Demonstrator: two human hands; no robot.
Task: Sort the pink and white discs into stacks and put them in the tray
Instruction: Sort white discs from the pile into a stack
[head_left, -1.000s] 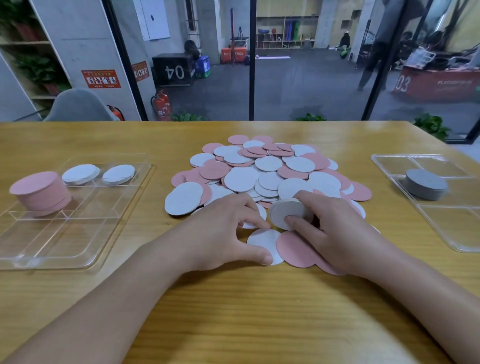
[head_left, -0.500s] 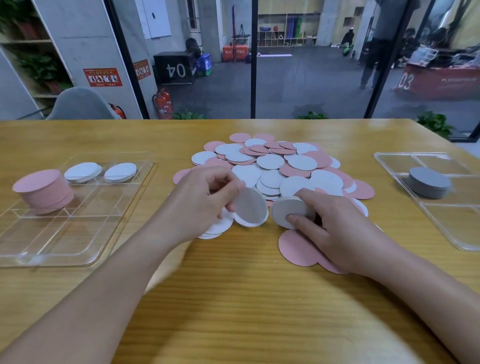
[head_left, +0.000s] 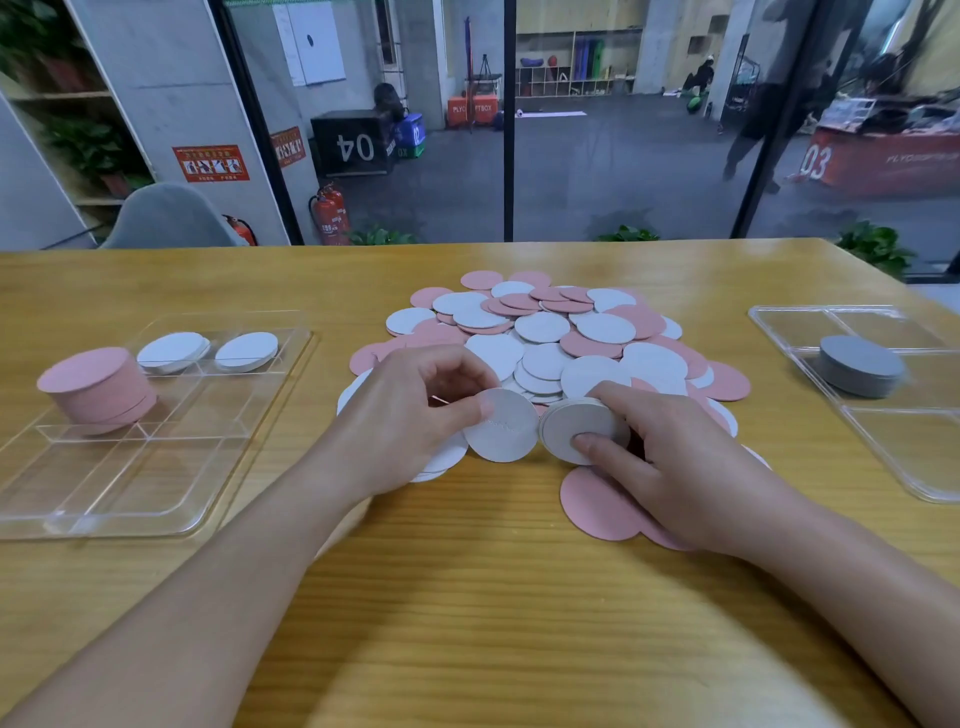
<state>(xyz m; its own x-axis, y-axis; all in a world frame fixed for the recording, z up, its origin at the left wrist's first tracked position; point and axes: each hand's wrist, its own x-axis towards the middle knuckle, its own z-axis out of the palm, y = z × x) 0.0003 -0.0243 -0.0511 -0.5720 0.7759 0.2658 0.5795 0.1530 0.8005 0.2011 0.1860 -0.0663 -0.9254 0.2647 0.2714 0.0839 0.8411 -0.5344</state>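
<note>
Your left hand (head_left: 410, 415) pinches one white disc (head_left: 500, 426) tilted on edge, just left of and nearly touching the small white stack (head_left: 576, 428) your right hand (head_left: 660, 467) grips at the pile's (head_left: 545, 332) near edge.

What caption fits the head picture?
Left hand brings a white disc to the stack in the right hand.
</note>
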